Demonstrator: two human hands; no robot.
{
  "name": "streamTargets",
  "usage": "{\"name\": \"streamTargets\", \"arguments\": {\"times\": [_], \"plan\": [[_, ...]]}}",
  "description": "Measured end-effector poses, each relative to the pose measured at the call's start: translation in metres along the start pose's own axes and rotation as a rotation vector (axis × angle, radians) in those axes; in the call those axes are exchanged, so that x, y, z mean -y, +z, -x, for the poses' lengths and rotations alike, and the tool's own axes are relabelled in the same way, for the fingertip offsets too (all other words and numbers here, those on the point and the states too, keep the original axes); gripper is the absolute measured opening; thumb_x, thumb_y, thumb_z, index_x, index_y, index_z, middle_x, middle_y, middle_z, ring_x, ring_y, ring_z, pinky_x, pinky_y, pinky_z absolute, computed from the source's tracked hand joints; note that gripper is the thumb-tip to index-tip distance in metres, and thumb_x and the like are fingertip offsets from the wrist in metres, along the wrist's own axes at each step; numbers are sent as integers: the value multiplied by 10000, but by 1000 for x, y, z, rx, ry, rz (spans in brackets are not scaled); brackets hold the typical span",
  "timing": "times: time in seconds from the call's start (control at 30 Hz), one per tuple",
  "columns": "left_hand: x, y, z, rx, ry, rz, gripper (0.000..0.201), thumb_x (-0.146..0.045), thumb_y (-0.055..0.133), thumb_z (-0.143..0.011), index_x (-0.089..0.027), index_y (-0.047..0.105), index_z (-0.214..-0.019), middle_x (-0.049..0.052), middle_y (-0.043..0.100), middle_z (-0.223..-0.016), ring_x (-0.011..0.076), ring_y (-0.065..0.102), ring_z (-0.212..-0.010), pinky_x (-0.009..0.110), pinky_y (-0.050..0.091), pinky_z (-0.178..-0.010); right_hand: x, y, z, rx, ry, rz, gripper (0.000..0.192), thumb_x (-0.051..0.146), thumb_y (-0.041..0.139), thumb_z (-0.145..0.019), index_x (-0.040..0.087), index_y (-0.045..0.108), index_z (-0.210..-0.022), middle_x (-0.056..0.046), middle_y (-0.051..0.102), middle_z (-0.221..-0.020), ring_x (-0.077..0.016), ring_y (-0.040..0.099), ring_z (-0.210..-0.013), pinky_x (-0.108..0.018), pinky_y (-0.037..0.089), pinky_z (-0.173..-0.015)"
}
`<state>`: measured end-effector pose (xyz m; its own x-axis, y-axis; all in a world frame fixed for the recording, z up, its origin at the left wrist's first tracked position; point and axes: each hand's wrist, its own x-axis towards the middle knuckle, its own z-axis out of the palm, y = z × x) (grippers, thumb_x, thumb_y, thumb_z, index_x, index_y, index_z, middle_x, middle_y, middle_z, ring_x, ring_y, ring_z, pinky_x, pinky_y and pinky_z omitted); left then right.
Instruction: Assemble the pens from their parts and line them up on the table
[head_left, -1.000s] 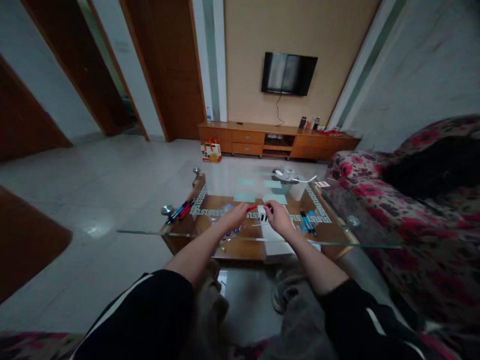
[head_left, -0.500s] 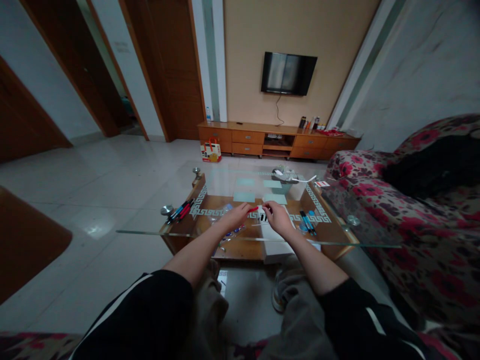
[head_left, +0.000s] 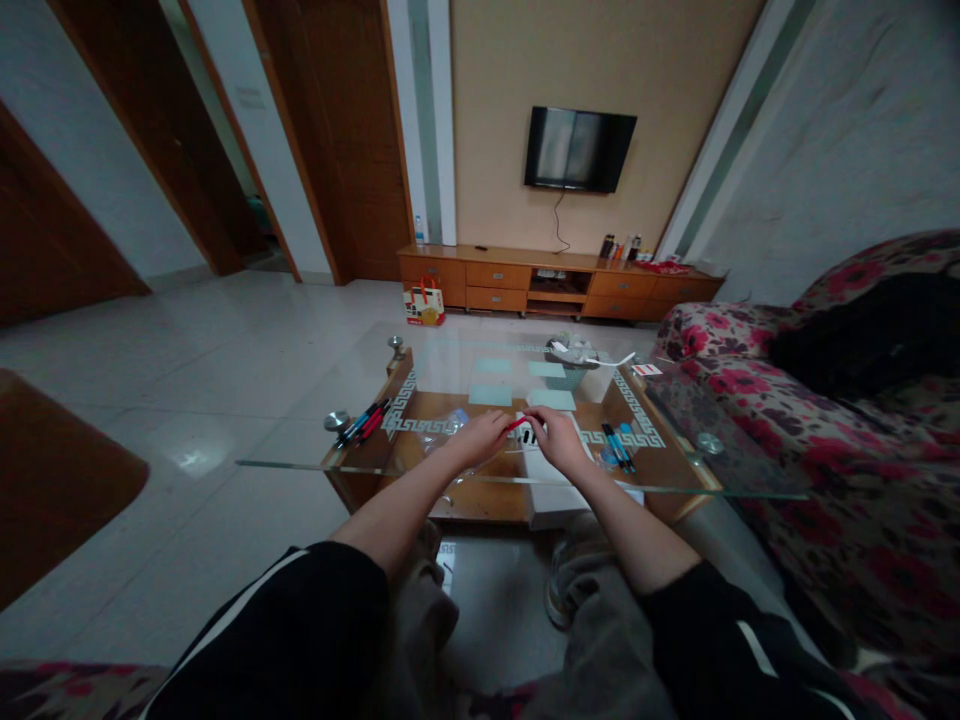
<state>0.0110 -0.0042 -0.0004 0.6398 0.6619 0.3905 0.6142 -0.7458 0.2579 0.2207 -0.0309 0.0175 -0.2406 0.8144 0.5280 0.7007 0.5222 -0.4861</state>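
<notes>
Over the glass coffee table [head_left: 300, 466], my left hand [head_left: 480, 438] and my right hand [head_left: 553, 440] meet on a short red pen [head_left: 516, 424], each pinching one end. Under the hands lies a white sheet of paper [head_left: 556, 480] with small black pieces [head_left: 529, 436] on it. A bunch of red, blue and black pens [head_left: 361, 421] rests at the table's left end. Two more blue and black pens [head_left: 616, 445] lie just right of my right hand.
A small basket with white bits [head_left: 571, 356] stands at the table's far side, beside green paper squares [head_left: 491, 393]. A flowered sofa [head_left: 825, 420] runs along the right. A wooden TV cabinet [head_left: 555, 281] and a gift bag [head_left: 424, 303] stand against the far wall.
My two hands have drawn closer together around the red pen, and my right fingers now touch its tip. The view has shifted slightly.
</notes>
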Motion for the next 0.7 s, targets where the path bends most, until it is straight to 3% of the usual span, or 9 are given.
{"name": "streamTargets", "arguments": {"times": [0.4,0.57,0.7], "plan": [[-4,5,-4,-138,-7,259,182,-156,512,-892,-194,599,-1048,43,637,-959,155,597,-852,269,472,-783,3,1,-2,-30,-81,-40,275,210,484,-952,217,679,-1146,-69,714,-1097,-194,657,-999,-323,491,-917],[0,7,-5,-141,-124,395,166,-193,513,-895,-188,602,-1034,35,683,-919,151,627,-808,262,487,-763,8,-4,-1,-10,-68,-35,348,199,433,-966,203,594,-1275,-85,673,-1172,-189,621,-1061,-321,468,-955],[9,8,-3,-148,-270,465,143,-233,538,-881,-186,600,-1001,28,707,-880,160,652,-786,268,503,-746,12,-9,-1,-4,-13,-5,322,225,430,-968,182,600,-1237,-100,669,-1132,-186,626,-960,-315,469,-906]]}}
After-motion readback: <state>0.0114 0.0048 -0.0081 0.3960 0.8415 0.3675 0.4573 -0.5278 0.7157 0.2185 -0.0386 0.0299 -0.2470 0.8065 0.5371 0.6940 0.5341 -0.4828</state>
